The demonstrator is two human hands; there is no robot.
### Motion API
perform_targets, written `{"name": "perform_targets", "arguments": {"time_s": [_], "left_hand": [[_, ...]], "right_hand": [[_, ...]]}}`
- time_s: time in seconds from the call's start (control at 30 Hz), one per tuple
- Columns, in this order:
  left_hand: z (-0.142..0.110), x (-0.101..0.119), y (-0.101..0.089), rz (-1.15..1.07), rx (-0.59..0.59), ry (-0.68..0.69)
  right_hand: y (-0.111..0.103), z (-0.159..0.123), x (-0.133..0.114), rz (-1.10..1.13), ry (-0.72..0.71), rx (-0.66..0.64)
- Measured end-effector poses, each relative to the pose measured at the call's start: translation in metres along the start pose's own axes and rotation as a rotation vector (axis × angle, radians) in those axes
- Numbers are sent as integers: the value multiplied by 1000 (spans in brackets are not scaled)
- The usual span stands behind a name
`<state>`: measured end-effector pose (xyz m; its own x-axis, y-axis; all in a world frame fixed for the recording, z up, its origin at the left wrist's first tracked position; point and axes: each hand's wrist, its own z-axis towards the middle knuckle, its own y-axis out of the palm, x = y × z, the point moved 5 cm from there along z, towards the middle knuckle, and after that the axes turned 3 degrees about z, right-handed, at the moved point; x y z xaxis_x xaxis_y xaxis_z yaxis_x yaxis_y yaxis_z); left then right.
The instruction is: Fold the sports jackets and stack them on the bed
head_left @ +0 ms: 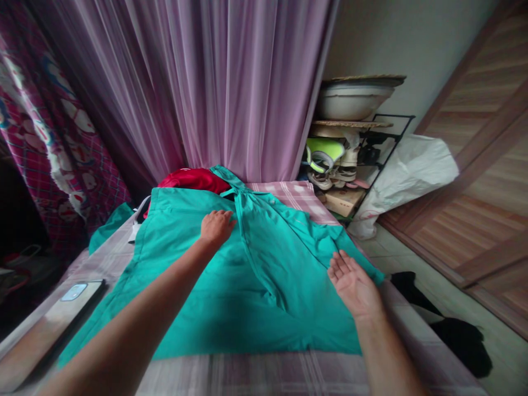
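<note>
A teal garment [206,308] with a narrow strap or band near its top lies spread over the table. I cannot tell its exact kind. Its left part is fairly flat, while folds and creases run down the middle and right. My left hand [217,226] rests palm down on the upper middle of the cloth, its fingers stretched forward and lying on it. Over the right side of the garment, my right hand [353,283] is turned palm up with its fingers extended and holds nothing.
A checked cloth [247,377] covers the table. A phone [51,330] lies at the left edge, and a red item [192,179] sits behind the garment. Purple curtains [247,82] hang at the back. To the right stand a shoe rack [385,176] and a white bag [412,173].
</note>
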<state>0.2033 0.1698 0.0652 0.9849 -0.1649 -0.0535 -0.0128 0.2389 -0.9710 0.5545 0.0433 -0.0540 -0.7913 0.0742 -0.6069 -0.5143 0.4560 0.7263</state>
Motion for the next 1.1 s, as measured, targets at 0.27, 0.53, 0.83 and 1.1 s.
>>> {"name": "perform_targets", "arguments": {"time_s": [0.27,0.53,0.83,1.1], "left_hand": [[56,21,17,-8,-29,-101],[57,37,23,-64,24,-86],[-89,30,-9,-111,101,254],[-185,-2,15,-364,15,306]], "right_hand": [[-2,3,3,-17,-21,-44],[2,0,4,10,-6,-19],[7,2,5,-56,-24,-25],[37,-18,16,-688,-296,-109]]}}
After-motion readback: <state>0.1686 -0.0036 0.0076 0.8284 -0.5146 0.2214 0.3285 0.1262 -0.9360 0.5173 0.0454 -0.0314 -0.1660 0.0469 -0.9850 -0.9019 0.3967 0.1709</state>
